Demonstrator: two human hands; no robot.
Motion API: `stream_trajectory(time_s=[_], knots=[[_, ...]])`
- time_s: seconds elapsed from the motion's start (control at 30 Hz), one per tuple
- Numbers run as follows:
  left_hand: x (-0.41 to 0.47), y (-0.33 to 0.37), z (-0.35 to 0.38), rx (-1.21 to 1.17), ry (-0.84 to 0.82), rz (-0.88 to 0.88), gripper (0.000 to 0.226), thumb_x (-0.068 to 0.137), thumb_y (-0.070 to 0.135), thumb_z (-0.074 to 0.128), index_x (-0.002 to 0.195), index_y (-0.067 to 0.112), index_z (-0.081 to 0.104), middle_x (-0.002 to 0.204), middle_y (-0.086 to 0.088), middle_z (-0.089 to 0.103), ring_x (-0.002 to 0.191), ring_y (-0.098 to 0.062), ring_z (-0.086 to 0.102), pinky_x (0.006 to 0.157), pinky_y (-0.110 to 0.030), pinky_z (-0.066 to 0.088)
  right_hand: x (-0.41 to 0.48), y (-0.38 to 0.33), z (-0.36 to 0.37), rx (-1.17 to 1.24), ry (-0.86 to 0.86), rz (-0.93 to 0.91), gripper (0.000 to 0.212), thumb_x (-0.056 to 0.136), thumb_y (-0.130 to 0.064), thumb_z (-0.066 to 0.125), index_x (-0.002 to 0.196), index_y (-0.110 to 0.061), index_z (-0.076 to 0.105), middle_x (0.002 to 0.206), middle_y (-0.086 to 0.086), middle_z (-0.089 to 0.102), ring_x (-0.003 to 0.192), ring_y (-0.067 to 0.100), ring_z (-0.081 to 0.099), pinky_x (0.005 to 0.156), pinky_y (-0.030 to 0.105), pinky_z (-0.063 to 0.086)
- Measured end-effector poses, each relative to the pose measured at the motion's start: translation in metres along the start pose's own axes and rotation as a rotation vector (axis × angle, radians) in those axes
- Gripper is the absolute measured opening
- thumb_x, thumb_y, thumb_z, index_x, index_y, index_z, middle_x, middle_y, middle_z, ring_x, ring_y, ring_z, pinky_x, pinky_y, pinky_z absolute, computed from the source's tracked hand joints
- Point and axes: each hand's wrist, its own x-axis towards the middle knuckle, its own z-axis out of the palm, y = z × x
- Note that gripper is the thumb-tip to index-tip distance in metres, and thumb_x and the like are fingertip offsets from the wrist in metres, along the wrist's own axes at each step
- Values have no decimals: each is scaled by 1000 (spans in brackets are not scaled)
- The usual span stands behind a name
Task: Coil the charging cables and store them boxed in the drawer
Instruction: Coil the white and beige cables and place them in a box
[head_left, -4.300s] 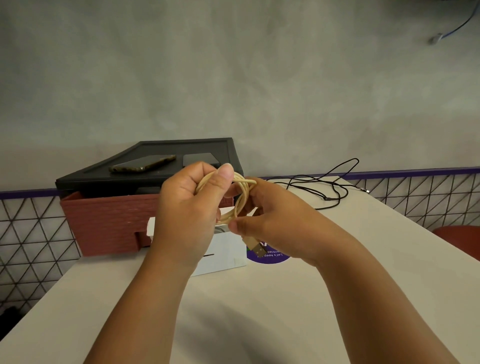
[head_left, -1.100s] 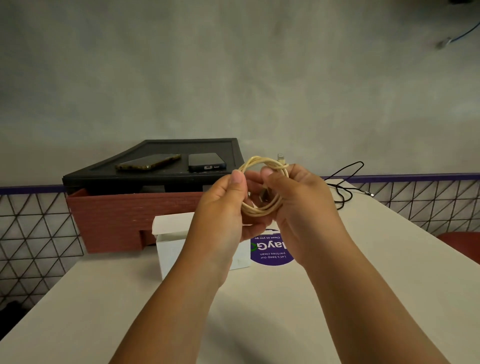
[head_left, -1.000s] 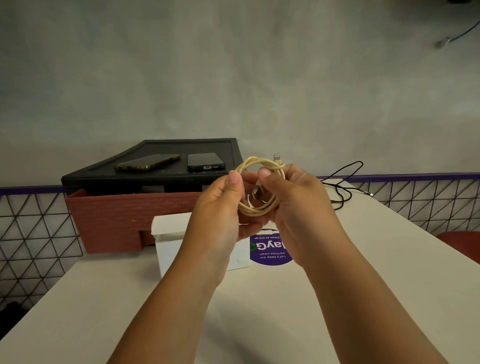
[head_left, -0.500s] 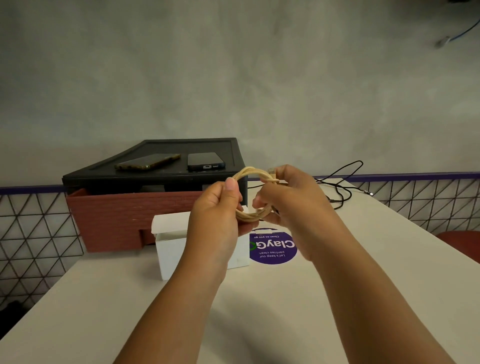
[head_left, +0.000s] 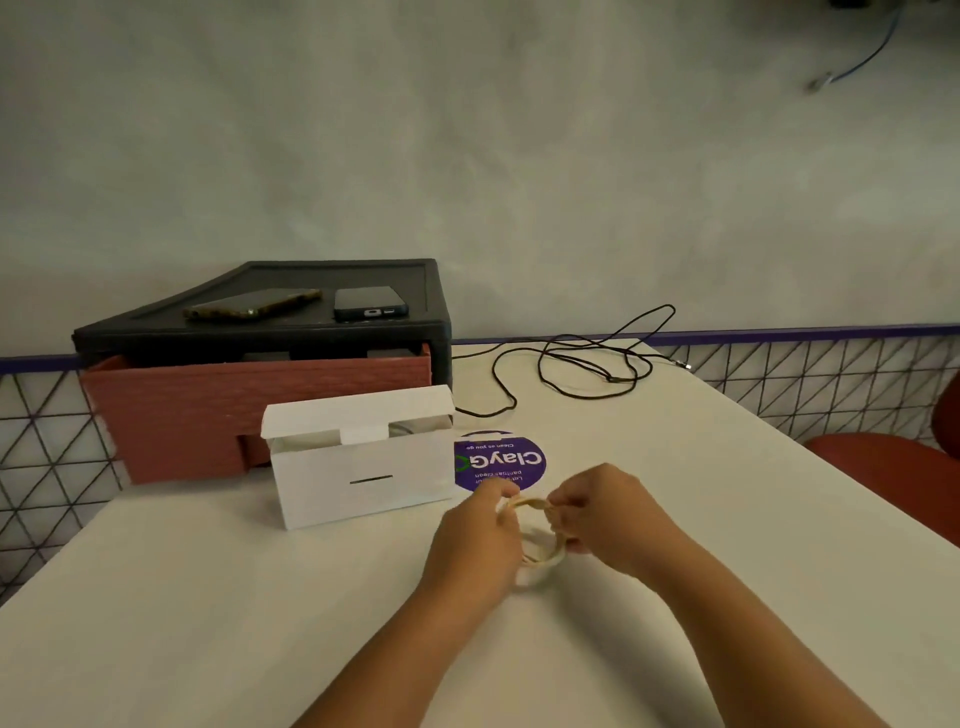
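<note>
- Lower centre of the frame, just above the pale desk (head_left: 218, 634): the left hand (head_left: 475, 543) and right hand (head_left: 605, 522) hold the beige cable (head_left: 543, 560) between them, wound into a small ring of several turns.
- The left hand's grip is closed on the ring's left side, thumb on top. The right hand's grip pinches the right side and upper strands. The plug ends are hidden by the fingers.
- It looks light, thin and springy, so the turns will likely fan out once the pinch loosens. The safest hold is probably across all the turns at one point, with the loose end tucked in, rather than by a single strand.
- Left of centre, the white box (head_left: 363, 480) stands on the desk with its lid flap up and its mouth open. Something pale lies inside, too unclear to name. The ring looks small enough to slip in flat.
- Just right of the box a round purple sticker (head_left: 511, 460) lies on the desk.
- Behind the box, the red drawer (head_left: 208, 400) is pulled out of the black cabinet (head_left: 439, 338).
- Right of centre, further back, the black cable (head_left: 571, 366) sprawls in loose, uncoiled loops. It looks limp and tangle-prone.
- On the cabinet top lie a mottled phone (head_left: 253, 305) and a dark phone (head_left: 370, 301).
</note>
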Motion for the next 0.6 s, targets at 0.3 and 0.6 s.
stream_trajectory(time_s=[0.3, 0.6], knots=[[-18, -22, 13, 654, -207, 235, 75, 85, 67, 7, 143, 26, 32, 148, 8, 32, 134, -14, 27, 104, -33, 24, -14, 32, 13, 5, 75, -104, 16, 87, -10, 59, 94, -12, 73, 80, -5, 64, 75, 11, 59, 65, 12, 45], [-28, -26, 6, 612, -292, 144, 60, 95, 58, 20, 149, 34, 9, 158, 13, 6, 145, -14, -1, 116, -42, -1, -9, 46, 19, -150, 81, -45, 24, 93, -37, 46, 87, -32, 68, 104, -5, 60, 101, 18, 52, 91, 34, 40]])
